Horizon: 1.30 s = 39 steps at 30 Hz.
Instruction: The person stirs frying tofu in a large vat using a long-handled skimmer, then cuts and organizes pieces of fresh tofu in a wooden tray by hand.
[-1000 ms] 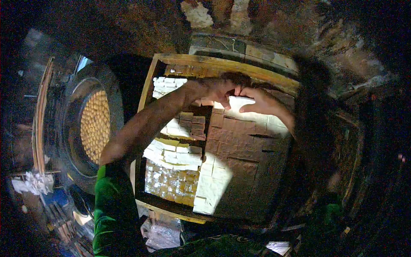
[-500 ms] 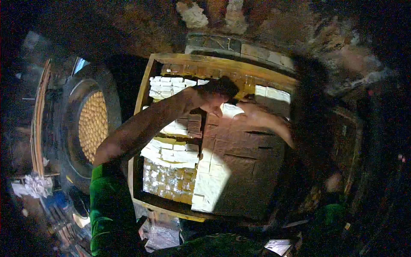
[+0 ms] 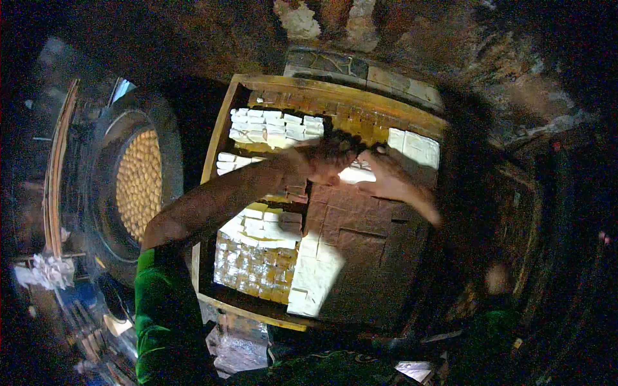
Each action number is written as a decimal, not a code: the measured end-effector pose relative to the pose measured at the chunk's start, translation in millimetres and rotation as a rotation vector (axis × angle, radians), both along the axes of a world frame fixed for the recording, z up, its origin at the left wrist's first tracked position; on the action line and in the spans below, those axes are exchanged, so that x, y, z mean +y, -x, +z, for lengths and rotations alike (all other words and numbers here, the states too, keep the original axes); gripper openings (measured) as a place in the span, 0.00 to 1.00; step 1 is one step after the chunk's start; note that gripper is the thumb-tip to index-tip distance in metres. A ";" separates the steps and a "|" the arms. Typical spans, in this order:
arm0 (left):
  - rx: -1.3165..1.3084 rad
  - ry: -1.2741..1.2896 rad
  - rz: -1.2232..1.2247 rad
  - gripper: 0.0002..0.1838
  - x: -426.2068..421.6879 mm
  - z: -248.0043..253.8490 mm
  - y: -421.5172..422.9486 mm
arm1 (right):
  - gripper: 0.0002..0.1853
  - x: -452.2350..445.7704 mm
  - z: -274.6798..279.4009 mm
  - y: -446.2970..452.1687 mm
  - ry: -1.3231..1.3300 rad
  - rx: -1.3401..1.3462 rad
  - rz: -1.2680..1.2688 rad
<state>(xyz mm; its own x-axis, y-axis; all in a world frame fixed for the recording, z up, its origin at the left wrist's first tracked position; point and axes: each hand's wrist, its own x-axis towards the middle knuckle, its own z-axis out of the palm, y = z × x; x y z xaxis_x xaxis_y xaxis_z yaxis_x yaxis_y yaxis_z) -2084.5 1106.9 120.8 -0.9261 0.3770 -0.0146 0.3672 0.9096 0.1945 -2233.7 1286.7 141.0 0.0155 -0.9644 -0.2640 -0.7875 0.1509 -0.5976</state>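
Note:
My left hand (image 3: 327, 159) and my right hand (image 3: 381, 172) meet above the upper middle of a shallow wooden tray. Between them is a white tofu piece (image 3: 358, 174), with fingers curled about it from both sides. Shadow darkens my left fingertips. Under and below my hands spreads a wide slab of tofu (image 3: 347, 219) scored with cuts, mostly in shade. Separate rows of small tofu blocks (image 3: 275, 127) stand at the upper left of the tray, with more tofu blocks (image 3: 261, 225) farther down. My left forearm hides part of the rows.
Wooden sides (image 3: 215, 145) frame the tray, and woven matting (image 3: 254, 267) shows at its lower left. Left of it stands a large round pan (image 3: 168, 154) holding many round golden pieces (image 3: 138, 186). A rough wall (image 3: 212, 38) rises behind.
My hands have drawn closer together around the white piece. My left hand has shifted slightly down, uncovering more of the upper row of blocks. The view has moved a little.

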 end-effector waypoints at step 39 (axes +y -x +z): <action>-0.162 -0.334 0.257 0.48 30.7 19.7 -27.0 | 0.45 20.1 -32.1 -16.1 -0.013 -0.239 -0.052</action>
<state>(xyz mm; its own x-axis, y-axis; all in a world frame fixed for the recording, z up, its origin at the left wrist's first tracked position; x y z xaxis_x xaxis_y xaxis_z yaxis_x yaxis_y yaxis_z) -2057.5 1137.6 140.5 -0.9861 0.1441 -0.0831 0.0787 0.8446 0.5295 -2217.6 1306.8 108.9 0.0293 -0.9620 -0.2715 -0.6150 0.1968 -0.7636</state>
